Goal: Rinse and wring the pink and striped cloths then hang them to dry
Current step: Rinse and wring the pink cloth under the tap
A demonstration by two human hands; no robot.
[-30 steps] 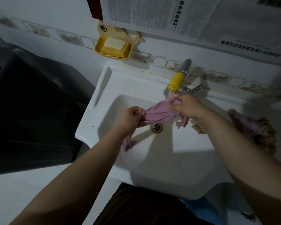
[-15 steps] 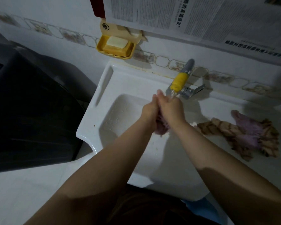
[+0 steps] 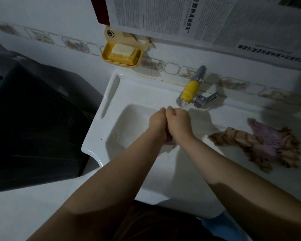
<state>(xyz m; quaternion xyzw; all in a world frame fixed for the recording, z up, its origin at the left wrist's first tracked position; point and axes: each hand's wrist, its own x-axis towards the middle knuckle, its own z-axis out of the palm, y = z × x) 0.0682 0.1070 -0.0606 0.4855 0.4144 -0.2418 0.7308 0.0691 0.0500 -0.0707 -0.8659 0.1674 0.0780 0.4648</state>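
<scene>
Both hands have closed together since a second ago, when the pink cloth was stretched out between them; now it's bunched into a wad. Left hand [image 3: 157, 121] and right hand [image 3: 178, 121] are pressed side by side over the sink [image 3: 111, 94] basin, fingers curled tight around the pink cloth [image 3: 170, 142], only a little of it peeking out below the wrists. Water runs from the faucet [image 3: 191, 89], with its yellow sleeve, just beyond the knuckles. Off to the right, the striped cloth [image 3: 236, 136] lies twisted on the counter [image 3: 250, 115] beside the basin, tangled with another pink piece. Up on the wall, a soap bar sits in the yellow soap dish [image 3: 122, 53].
</scene>
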